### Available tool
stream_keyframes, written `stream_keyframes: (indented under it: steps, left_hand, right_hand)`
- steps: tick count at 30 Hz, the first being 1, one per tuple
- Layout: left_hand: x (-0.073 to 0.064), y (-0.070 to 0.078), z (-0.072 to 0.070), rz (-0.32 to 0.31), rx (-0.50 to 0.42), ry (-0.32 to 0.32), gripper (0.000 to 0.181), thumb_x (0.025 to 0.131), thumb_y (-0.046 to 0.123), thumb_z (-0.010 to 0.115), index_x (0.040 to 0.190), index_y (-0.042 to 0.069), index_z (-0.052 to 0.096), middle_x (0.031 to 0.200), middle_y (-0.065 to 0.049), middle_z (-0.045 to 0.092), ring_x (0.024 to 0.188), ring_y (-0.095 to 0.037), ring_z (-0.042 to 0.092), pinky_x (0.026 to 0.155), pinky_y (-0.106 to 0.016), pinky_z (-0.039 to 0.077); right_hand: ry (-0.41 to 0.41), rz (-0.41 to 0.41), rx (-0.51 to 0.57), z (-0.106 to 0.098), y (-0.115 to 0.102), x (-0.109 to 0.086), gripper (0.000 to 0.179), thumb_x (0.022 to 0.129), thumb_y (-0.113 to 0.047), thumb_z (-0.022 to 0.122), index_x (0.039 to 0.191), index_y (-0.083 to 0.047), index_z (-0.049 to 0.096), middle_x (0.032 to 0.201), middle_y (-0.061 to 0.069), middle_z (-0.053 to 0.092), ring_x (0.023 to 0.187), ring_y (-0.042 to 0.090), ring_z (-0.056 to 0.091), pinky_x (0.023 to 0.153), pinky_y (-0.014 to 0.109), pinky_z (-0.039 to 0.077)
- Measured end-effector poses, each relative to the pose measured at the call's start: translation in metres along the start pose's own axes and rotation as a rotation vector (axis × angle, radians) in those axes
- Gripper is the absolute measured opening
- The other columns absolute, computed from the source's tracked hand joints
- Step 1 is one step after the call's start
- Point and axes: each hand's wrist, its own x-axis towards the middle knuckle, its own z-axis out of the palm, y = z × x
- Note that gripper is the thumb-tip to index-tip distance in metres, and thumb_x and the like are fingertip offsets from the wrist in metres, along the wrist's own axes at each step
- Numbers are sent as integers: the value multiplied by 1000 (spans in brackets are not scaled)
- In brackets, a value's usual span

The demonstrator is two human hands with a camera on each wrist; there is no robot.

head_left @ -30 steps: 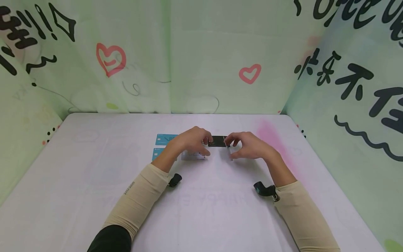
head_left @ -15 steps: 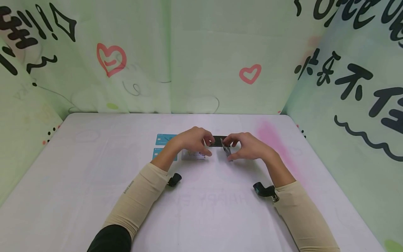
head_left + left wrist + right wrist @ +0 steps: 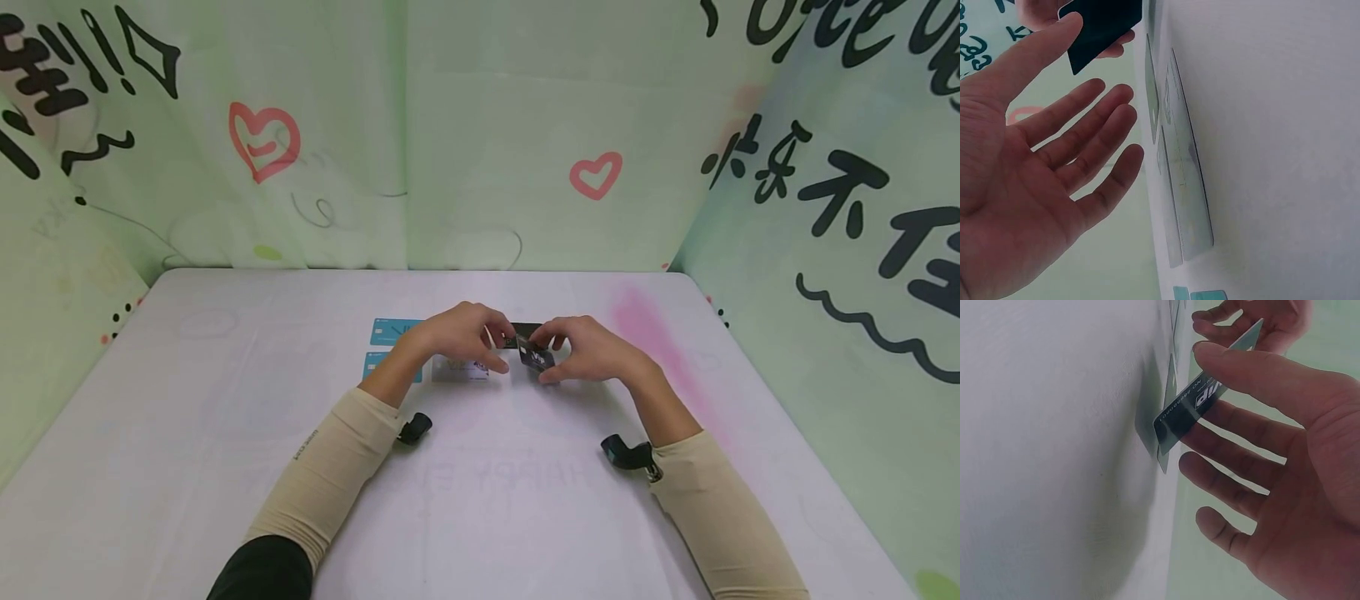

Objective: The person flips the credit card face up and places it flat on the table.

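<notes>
My right hand (image 3: 592, 347) pinches a dark VIP card (image 3: 536, 356) between thumb and fingers, tilted and raised off the table. The right wrist view shows white "VIP" lettering on that card (image 3: 1180, 419). My left hand (image 3: 467, 332) hovers just left of it with fingers spread, holding nothing. In the left wrist view its thumb (image 3: 1054, 47) overlaps the card's dark side (image 3: 1104, 31); whether they touch is unclear. Another black card (image 3: 527, 330) lies behind, partly hidden by both hands. Below my left hand lies a pale card (image 3: 459, 372).
Two blue cards (image 3: 393, 332) lie one behind the other at the left, partly covered by my left arm. A white cloth covers the table (image 3: 480, 492). Green printed curtains (image 3: 480, 167) stand behind the table and along its sides.
The VIP card in my right hand has turned from nearly edge-on so that its dark face shows, its left edge swinging leftward. My left hand has barely shifted.
</notes>
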Motion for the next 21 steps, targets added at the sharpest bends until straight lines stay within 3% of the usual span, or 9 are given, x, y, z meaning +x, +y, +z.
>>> stream_keyframes:
  steps: [13,21]
  left_hand:
    - [2,1,1,17,-6,9,50,85,29,87,130,12,70,117,-1,74,108,-17,68,91,-29,54]
    - [4,3,3,31,16,17,50,82,30,89,126,13,73,113,2,74,106,-19,68,90,-29,53]
  right_hand:
    - [-5,-1,-4,2,-4,-1,53,79,-27,92,125,-10,73,115,4,71,109,27,62,92,43,50]
    - [7,-38,-15,4,-6,0,49,77,-27,92,122,-13,76,104,1,68,101,21,62,87,38,49]
